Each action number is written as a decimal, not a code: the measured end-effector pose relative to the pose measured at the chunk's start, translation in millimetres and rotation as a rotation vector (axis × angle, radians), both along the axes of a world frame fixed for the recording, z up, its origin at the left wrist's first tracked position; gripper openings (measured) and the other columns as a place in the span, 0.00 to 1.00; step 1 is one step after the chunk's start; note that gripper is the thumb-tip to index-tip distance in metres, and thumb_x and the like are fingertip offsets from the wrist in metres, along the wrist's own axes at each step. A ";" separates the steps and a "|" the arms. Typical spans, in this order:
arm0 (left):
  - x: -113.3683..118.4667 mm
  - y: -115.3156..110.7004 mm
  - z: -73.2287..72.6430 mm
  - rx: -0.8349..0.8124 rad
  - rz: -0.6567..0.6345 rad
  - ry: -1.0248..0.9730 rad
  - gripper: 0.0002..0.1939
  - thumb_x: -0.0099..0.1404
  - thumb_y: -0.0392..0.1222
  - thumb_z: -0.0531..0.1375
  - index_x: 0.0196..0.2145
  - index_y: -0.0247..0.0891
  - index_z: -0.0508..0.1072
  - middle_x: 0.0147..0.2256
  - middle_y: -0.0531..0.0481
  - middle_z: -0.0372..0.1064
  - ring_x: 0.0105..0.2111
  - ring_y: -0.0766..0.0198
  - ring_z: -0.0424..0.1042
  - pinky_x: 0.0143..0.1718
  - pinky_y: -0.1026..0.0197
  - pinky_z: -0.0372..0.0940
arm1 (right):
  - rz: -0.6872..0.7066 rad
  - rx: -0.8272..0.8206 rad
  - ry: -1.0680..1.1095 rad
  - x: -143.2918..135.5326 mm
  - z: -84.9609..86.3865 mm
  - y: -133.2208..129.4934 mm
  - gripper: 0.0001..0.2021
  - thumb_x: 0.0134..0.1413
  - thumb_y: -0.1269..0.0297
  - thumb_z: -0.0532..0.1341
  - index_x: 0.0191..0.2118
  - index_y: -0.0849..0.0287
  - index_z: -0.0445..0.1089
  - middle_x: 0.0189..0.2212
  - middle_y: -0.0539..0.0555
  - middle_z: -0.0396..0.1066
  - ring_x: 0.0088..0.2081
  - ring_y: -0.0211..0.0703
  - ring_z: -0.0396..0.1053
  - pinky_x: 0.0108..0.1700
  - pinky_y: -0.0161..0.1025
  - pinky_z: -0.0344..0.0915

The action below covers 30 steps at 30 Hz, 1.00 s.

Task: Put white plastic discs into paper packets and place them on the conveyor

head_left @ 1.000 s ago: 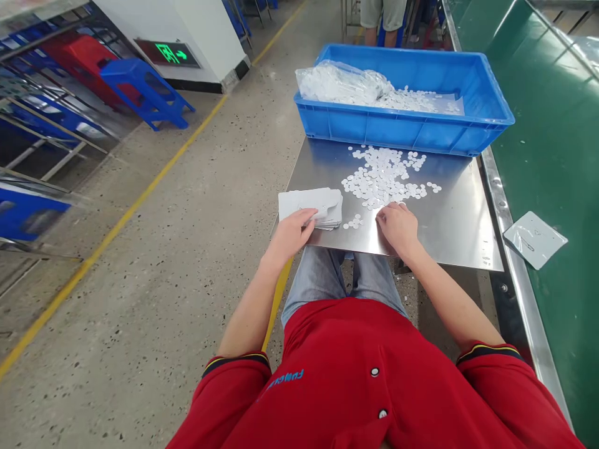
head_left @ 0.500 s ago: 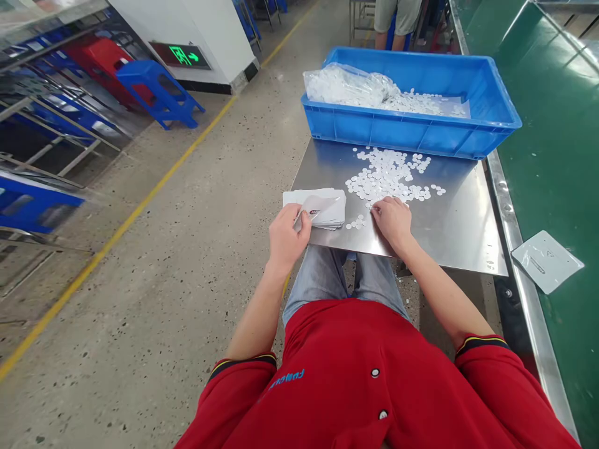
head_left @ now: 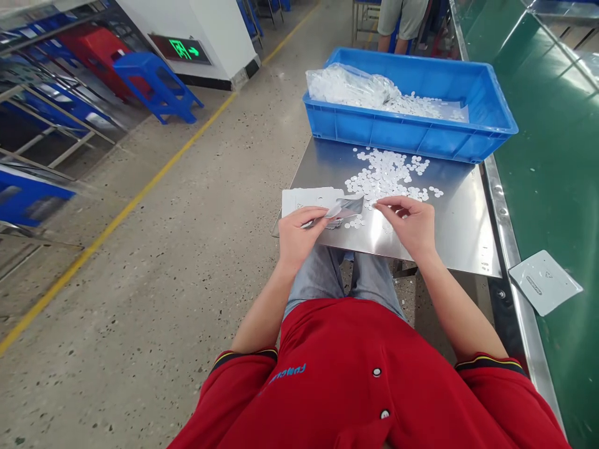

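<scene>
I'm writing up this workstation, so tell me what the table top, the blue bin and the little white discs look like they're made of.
The table top looks like stainless steel, brushed: grey, with soft reflections. The blue bin looks like moulded plastic: even colour, ribbed wall, thick rim. The white discs are thin, flat and matte, perhaps plastic, foam or paper; too small to tell. The left hand holds a pouch of shiny film, probably plastic.

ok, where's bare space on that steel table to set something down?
Bare steel table lies right of the right hand, toward the green conveyor, and along the left edge behind the pouch stack. Crowded: white discs before the blue bin; left hand holds a pouch.
</scene>
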<state>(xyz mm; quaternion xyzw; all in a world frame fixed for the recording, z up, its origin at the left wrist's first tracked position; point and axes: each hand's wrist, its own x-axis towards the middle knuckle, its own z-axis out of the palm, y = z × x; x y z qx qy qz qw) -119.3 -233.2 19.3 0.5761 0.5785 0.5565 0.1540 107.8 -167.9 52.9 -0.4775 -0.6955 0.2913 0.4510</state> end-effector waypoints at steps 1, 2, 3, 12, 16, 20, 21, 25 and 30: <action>2.0 0.1 0.3 -0.006 -0.018 -0.026 0.05 0.64 0.43 0.68 0.35 0.42 0.84 0.38 0.49 0.83 0.39 0.60 0.81 0.45 0.58 0.75 | 0.015 0.030 -0.011 -3.4 1.2 -3.8 0.08 0.57 0.56 0.67 0.33 0.52 0.82 0.34 0.51 0.81 0.28 0.39 0.69 0.34 0.39 0.68; 3.5 0.0 0.8 -0.011 -0.039 -0.044 0.05 0.64 0.43 0.68 0.35 0.42 0.85 0.38 0.49 0.83 0.39 0.60 0.81 0.45 0.57 0.75 | 0.032 0.060 -0.035 -6.2 1.3 -6.0 0.08 0.58 0.57 0.66 0.34 0.51 0.82 0.34 0.50 0.81 0.28 0.39 0.70 0.34 0.39 0.69; 4.6 -0.3 1.4 -0.018 -0.061 -0.052 0.05 0.64 0.44 0.68 0.35 0.43 0.85 0.38 0.49 0.83 0.39 0.60 0.81 0.45 0.57 0.75 | 0.057 0.088 -0.070 -8.2 0.6 -7.0 0.08 0.59 0.58 0.66 0.34 0.51 0.82 0.34 0.50 0.81 0.28 0.39 0.71 0.35 0.39 0.69; 15.3 9.1 -1.2 -0.079 -0.155 -0.059 0.15 0.66 0.56 0.66 0.39 0.42 0.84 0.41 0.46 0.82 0.43 0.56 0.80 0.47 0.54 0.75 | 0.340 0.140 -0.250 -1.5 2.4 -4.3 0.11 0.65 0.60 0.61 0.44 0.51 0.81 0.40 0.50 0.82 0.31 0.39 0.75 0.36 0.38 0.72; 0.4 24.7 -1.9 -0.190 -0.216 0.280 0.29 0.63 0.57 0.68 0.59 0.44 0.75 0.59 0.43 0.73 0.60 0.49 0.71 0.63 0.45 0.66 | 0.045 0.346 -0.273 54.9 15.7 16.7 0.09 0.64 0.61 0.61 0.38 0.51 0.80 0.40 0.54 0.80 0.40 0.45 0.76 0.41 0.44 0.74; -33.9 29.8 -11.2 -0.422 -0.162 0.667 0.25 0.64 0.48 0.66 0.58 0.39 0.75 0.59 0.39 0.71 0.60 0.43 0.68 0.64 0.41 0.63 | -0.516 0.401 -0.459 172.2 21.5 35.0 0.15 0.66 0.53 0.57 0.43 0.50 0.81 0.46 0.59 0.77 0.49 0.57 0.74 0.44 0.52 0.73; -41.3 28.7 -14.9 -0.448 -0.160 0.717 0.22 0.66 0.46 0.65 0.56 0.39 0.76 0.58 0.39 0.71 0.59 0.43 0.69 0.63 0.41 0.64 | -0.620 0.350 -0.537 201.6 18.6 35.3 0.17 0.67 0.52 0.55 0.44 0.50 0.80 0.47 0.60 0.76 0.51 0.59 0.73 0.47 0.55 0.72; -55.1 21.0 -28.2 -0.396 -0.158 0.813 0.18 0.71 0.42 0.57 0.55 0.42 0.77 0.59 0.40 0.71 0.58 0.45 0.70 0.62 0.42 0.65 | -0.880 -0.247 -0.861 274.9 -1.8 27.3 0.16 0.57 0.46 0.62 0.29 0.51 0.78 0.37 0.68 0.76 0.48 0.70 0.74 0.44 0.66 0.67; -53.1 17.7 -33.9 -0.325 -0.143 0.880 0.20 0.74 0.41 0.49 0.54 0.40 0.78 0.56 0.39 0.74 0.55 0.46 0.72 0.60 0.43 0.66 | -0.828 -0.350 -0.934 243.1 -7.9 42.3 0.15 0.48 0.49 0.68 0.21 0.52 0.75 0.26 0.66 0.73 0.39 0.67 0.75 0.40 0.61 0.65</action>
